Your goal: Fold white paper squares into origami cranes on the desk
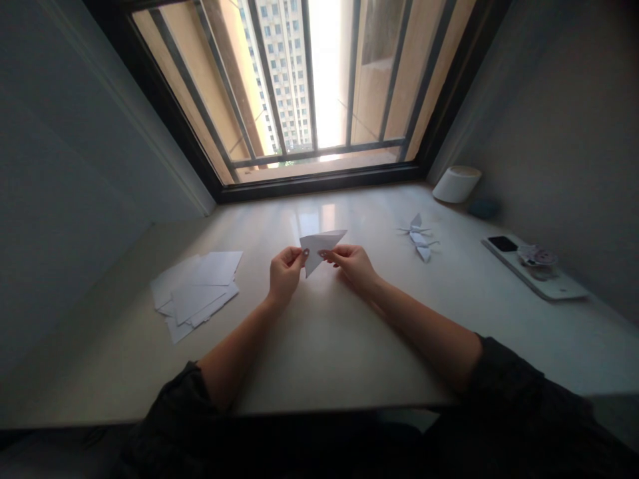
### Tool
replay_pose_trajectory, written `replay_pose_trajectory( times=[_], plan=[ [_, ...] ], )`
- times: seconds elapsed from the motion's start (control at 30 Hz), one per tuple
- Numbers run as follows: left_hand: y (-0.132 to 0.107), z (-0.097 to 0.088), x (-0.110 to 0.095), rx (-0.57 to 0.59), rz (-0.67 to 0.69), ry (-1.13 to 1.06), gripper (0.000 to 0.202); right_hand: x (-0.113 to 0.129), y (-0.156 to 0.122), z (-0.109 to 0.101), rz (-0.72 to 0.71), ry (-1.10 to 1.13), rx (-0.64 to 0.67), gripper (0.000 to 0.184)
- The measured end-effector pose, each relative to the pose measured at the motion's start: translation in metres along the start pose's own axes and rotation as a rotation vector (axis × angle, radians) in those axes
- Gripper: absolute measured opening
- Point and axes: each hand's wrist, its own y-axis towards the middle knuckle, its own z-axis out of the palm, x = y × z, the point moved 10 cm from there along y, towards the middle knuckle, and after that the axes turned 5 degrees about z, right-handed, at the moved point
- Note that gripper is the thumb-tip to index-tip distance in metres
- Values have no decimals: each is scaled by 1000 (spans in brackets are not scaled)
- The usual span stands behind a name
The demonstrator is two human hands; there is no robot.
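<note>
A folded sheet of white paper (319,247), roughly triangular, is held up between my two hands above the middle of the sill. My left hand (287,271) pinches its left edge, thumb on the near face. On the other side, my right hand (353,263) grips the paper between thumb and fingers. Loose white paper sheets (200,291) lie in an untidy, overlapping pile to the left. Folded paper cranes (419,236) rest on the surface to the right, close together.
A barred window (319,174) stands behind the pale sill (319,359). At the back right is a white cylindrical object (456,184), with a dark bluish item (483,208) beside it. A phone (559,287) with a round clear attachment (538,258) lies at the right.
</note>
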Motion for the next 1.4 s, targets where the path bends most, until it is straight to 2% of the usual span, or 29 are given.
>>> replay_pose_trajectory(
  times=[0.23, 0.43, 0.57, 0.8, 0.97, 1.13, 1.3, 1.4],
  plan=[
    [1, 3, 1, 48, -27, -25, 33, -1, 0, 1, 13, 28, 25, 38],
    [-5, 23, 5, 218, -115, -84, 46, -4, 0, -3, 34, 119, -13, 37],
    [-7, 24, 6, 203, -120, -89, 50, -5, -1, 2, 42, 129, 28, 36],
    [-11, 29, 5, 249, -195, -133, 42, -15, -2, 4, 98, 210, 16, 34],
    [-10, 30, 9, 298, -223, -126, 41, -16, 3, -5, 142, 280, -25, 37],
    [-10, 31, 13, 312, -247, -118, 42, -13, 10, -24, 152, 378, -83, 33],
    [-11, 31, 15, 318, -275, -117, 41, -12, 10, -24, 160, 413, -79, 36],
    [-11, 28, 21, 305, -304, -120, 41, -12, 11, -34, 174, 452, -143, 37]
  ],
)
